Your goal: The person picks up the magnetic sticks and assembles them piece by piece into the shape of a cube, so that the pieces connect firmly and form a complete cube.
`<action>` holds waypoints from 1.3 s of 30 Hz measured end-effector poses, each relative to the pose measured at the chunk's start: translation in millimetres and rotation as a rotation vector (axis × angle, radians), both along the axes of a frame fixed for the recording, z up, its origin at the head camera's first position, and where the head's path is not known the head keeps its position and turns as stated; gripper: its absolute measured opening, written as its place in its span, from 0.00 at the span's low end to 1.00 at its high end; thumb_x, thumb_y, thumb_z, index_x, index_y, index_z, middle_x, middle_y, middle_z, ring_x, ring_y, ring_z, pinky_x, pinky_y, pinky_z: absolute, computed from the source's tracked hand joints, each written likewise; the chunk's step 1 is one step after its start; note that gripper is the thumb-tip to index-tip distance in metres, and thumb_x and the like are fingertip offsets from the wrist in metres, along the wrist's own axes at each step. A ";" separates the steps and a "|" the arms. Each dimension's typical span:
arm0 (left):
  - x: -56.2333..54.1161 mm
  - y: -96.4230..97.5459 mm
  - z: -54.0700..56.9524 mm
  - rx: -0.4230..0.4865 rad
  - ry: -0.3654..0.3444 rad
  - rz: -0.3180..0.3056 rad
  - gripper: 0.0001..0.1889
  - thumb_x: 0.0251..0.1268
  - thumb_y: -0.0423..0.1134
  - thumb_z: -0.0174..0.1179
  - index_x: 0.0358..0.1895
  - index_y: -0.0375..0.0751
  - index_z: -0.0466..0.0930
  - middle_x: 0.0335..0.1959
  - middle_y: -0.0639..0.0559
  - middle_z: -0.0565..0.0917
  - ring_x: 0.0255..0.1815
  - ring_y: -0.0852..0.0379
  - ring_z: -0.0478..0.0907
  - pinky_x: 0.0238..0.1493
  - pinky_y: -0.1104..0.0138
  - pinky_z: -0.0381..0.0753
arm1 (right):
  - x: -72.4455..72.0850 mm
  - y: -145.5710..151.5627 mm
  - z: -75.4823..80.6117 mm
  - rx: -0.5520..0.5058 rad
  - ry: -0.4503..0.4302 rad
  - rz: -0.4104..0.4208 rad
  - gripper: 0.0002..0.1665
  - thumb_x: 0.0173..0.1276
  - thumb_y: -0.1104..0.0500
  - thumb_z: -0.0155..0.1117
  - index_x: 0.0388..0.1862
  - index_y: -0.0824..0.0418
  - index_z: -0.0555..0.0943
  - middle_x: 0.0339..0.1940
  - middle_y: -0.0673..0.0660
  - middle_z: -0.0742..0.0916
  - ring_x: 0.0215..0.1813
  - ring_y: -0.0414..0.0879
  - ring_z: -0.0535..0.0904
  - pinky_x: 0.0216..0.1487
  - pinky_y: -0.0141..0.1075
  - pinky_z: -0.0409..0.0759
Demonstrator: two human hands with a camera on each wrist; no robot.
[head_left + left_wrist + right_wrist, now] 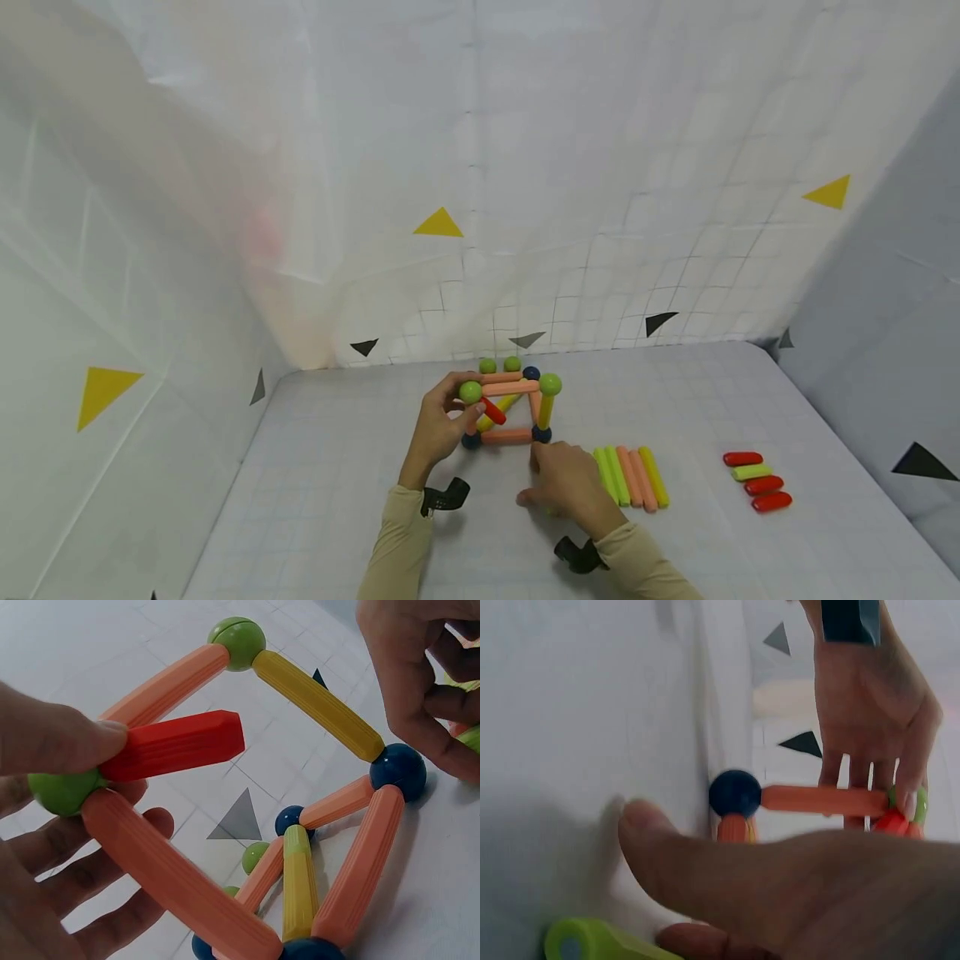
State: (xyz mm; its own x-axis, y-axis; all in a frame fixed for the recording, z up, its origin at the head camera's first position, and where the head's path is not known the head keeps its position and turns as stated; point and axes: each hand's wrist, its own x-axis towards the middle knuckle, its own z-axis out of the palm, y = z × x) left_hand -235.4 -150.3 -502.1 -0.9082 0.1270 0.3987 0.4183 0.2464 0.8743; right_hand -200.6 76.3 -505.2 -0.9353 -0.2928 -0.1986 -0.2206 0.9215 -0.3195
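My left hand (438, 427) holds a short red magnetic rod (184, 744) at a green ball (64, 793), the thumb lying over the rod's end. That ball tops an upright orange rod (180, 874) of a frame of magnetic rods and balls. Another orange rod (510, 387) runs across to a second green ball (551, 384) above a yellow rod (546, 412). Dark blue balls (542, 434) join the base. Right of the frame, my right hand (570, 483) is low over the table, thumb apart from its bent fingers. A lime rod (600, 941) lies beside them; the fingertips are partly hidden.
Right of my right hand lies a row of lime, orange and yellow rods (632, 479). Farther right are short red and lime rods (761, 483). Two green balls (499, 365) show at the frame's far side. A white sheet wall (525, 275) stands behind the table.
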 end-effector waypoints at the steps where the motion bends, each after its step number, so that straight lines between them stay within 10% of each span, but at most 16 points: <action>1: 0.8 -0.1 0.5 -0.001 0.000 0.000 0.21 0.71 0.32 0.70 0.65 0.39 0.80 0.61 0.39 0.85 0.54 0.47 0.84 0.55 0.56 0.83 | -0.3 0.1 -0.9 0.006 0.001 0.006 0.30 0.51 0.40 0.88 0.39 0.56 0.82 0.28 0.53 0.82 0.29 0.47 0.75 0.31 0.40 0.77; 13: 1.7 1.7 -0.6 -0.009 0.023 0.004 0.19 0.71 0.31 0.69 0.62 0.48 0.82 0.58 0.45 0.87 0.52 0.49 0.84 0.51 0.60 0.85 | 4.5 -6.1 -1.4 0.004 0.054 0.001 0.35 0.56 0.51 0.86 0.60 0.58 0.82 0.33 0.57 0.84 0.26 0.48 0.75 0.27 0.41 0.77; 23: 1.2 0.5 0.1 -0.017 0.022 0.004 0.20 0.71 0.32 0.70 0.62 0.48 0.82 0.57 0.46 0.87 0.51 0.50 0.84 0.52 0.60 0.85 | 2.1 -3.9 -2.4 -0.200 0.056 0.054 0.13 0.59 0.58 0.83 0.38 0.59 0.87 0.27 0.48 0.84 0.28 0.43 0.76 0.32 0.40 0.79; 39: -0.1 -0.3 -1.7 0.003 0.020 -0.009 0.21 0.70 0.31 0.70 0.64 0.35 0.80 0.62 0.37 0.84 0.57 0.45 0.85 0.53 0.57 0.84 | -9.7 -2.7 -7.5 -0.470 0.374 -0.016 0.15 0.61 0.62 0.82 0.46 0.57 0.88 0.40 0.53 0.90 0.42 0.51 0.86 0.43 0.45 0.84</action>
